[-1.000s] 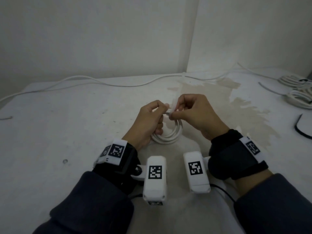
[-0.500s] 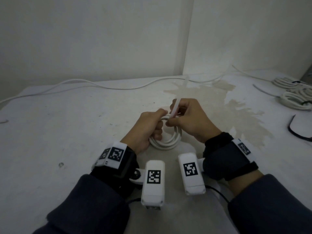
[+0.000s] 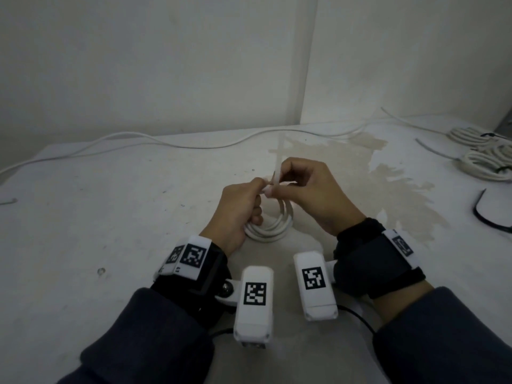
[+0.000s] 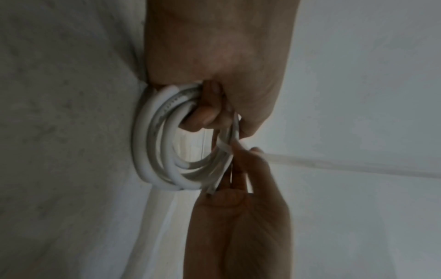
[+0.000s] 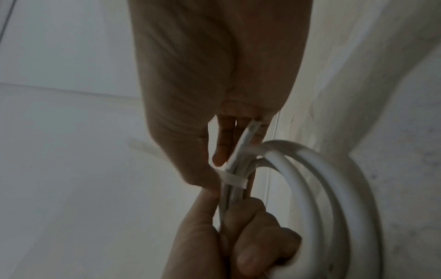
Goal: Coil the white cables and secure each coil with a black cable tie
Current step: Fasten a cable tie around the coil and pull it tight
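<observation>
Gripping coil (image 3: 273, 227), left hand (image 3: 238, 209), fingers curled

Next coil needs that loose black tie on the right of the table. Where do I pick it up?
Probably pinch the black cable tie at its bend, right hand coming from above: it lies flat and curved on the table, and its other end runs out of frame.

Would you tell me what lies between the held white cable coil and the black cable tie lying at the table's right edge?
In the head view, only bare stained tabletop separates the white cable coil from the black cable tie.
</observation>
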A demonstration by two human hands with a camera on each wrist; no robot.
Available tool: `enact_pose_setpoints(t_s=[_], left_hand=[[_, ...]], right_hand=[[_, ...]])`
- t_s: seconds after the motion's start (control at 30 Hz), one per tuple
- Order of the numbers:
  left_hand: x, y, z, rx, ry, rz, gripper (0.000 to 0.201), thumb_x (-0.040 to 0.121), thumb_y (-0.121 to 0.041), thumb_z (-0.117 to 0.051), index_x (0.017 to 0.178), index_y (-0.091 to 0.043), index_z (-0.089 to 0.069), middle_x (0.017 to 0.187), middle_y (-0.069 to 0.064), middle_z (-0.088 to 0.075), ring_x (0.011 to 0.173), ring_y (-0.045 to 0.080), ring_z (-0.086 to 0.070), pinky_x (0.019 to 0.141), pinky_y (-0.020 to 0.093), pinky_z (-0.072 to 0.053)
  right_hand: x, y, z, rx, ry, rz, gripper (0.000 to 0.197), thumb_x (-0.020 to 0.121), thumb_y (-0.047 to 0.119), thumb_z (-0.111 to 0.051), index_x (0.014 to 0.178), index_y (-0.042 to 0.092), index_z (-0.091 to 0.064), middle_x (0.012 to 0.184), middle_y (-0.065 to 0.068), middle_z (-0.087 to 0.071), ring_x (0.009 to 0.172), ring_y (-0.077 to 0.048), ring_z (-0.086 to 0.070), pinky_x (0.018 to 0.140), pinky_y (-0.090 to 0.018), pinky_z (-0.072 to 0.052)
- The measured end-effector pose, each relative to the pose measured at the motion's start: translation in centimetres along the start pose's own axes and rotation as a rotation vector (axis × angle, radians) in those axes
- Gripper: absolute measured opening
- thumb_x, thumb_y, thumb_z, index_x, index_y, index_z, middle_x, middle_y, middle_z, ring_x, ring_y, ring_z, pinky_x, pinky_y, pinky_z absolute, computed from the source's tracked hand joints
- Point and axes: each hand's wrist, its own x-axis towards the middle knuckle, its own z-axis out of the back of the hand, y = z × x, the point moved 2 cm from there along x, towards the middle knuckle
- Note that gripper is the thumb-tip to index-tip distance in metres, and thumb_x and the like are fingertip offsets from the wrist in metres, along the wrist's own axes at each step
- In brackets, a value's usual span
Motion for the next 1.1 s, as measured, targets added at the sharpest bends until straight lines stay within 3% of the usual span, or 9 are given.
enact_pose_setpoints(t_s=[0.07,0.13,0.27,0.37,0.5,0.73,0.87,0.97,1.1], left_hand=[[0.1,0.1,0.2,0.004,-0.017,-0.029,0.037,0.092,-0.015,-0.055,0.055,-0.018,-0.057,0.045,-0.005,-0.029,0.036,0.008,-0.024,0.036,0.016,-0.023],[0.3,0.3,0.4,0.030,-0.029,-0.067,0.047,0.095,-0.021,-0.055,0.049,-0.020,-0.064,0.046,-0.006,-0.028,0.038,0.009,-0.025,0.037,0.017,-0.025],[0.2,0.2,0.7,0.046,-0.039,-0.105,0.027,0.097,-0.028,-0.053,0.083,-0.015,-0.072,0.045,-0.008,-0.028,0.038,0.007,-0.026,0.036,0.017,-0.027],[0.3,0.2,0.7,0.045,-0.023,-0.116,0.026,0.098,-0.027,-0.052,0.087,-0.014,-0.071,0.045,-0.009,-0.029,0.037,0.006,-0.026,0.036,0.018,-0.027],[0.3,0.1,0.6,0.028,0.016,-0.124,0.026,0.097,-0.025,-0.054,0.079,-0.016,-0.070,0.045,-0.009,-0.029,0.037,0.005,-0.026,0.036,0.017,-0.027],[0.1,0.0,0.5,0.001,0.040,-0.131,0.044,0.094,-0.016,-0.056,0.052,-0.020,-0.070,0.044,-0.011,-0.029,0.040,0.006,-0.024,0.037,0.017,-0.025],[-0.1,-0.2,0.4,0.020,0.044,-0.175,0.022,0.093,-0.013,-0.053,0.094,-0.014,-0.075,0.047,-0.008,-0.029,0.043,0.007,-0.024,0.039,0.018,-0.025],[-0.1,-0.2,0.4,0.059,0.025,-0.223,0.023,0.094,-0.013,-0.052,0.094,-0.019,-0.075,0.048,-0.007,-0.028,0.045,0.009,-0.023,0.041,0.019,-0.024],[-0.3,-0.3,0.1,0.087,0.010,-0.269,0.019,0.095,-0.013,-0.053,0.097,-0.015,-0.072,0.042,-0.011,-0.033,0.040,0.005,-0.026,0.041,0.019,-0.025]], right_hand=[[-0.2,0.6,0.2,0.146,-0.061,0.008,0.010,0.081,-0.002,-0.069,0.075,0.005,-0.068,0.074,-0.005,-0.067,0.072,-0.013,-0.064,0.071,-0.026,-0.053],[-0.4,1.1,0.3,0.170,-0.124,0.001,0.007,0.086,0.006,-0.067,0.084,0.000,-0.071,0.075,-0.009,-0.070,0.069,-0.014,-0.065,0.068,-0.025,-0.053],[-0.5,0.8,0.6,0.085,-0.181,-0.089,0.020,0.090,0.023,-0.064,0.087,0.004,-0.072,0.071,-0.007,-0.070,0.066,-0.016,-0.068,0.064,-0.025,-0.055],[-0.6,1.0,0.5,0.222,-0.132,-0.155,0.012,0.088,0.015,-0.066,0.087,0.005,-0.070,0.073,-0.010,-0.068,0.071,-0.018,-0.068,0.070,-0.026,-0.056],[-0.5,1.3,0.7,0.555,-0.156,-0.216,0.011,0.090,-0.002,-0.054,0.087,0.002,-0.064,0.076,-0.010,-0.066,0.076,-0.023,-0.070,0.075,-0.028,-0.058],[-0.6,1.4,0.8,0.631,-0.220,-0.197,0.013,0.093,0.002,-0.054,0.086,0.004,-0.065,0.081,-0.007,-0.066,0.076,-0.021,-0.071,0.068,-0.021,-0.056],[-0.6,1.2,0.7,0.592,-0.206,-0.193,0.018,0.093,0.003,-0.055,0.108,0.008,-0.065,0.071,-0.003,-0.069,0.069,-0.017,-0.071,0.068,-0.021,-0.057],[-0.7,1.0,0.8,0.469,-0.170,-0.231,0.030,0.089,0.001,-0.060,0.116,0.015,-0.063,0.066,-0.004,-0.068,0.061,-0.016,-0.067,0.056,-0.020,-0.051],[-0.6,1.0,0.4,0.307,-0.123,-0.238,0.026,0.087,-0.002,-0.058,0.107,0.010,-0.070,0.059,-0.002,-0.066,0.051,-0.012,-0.061,0.042,-0.017,-0.035]])
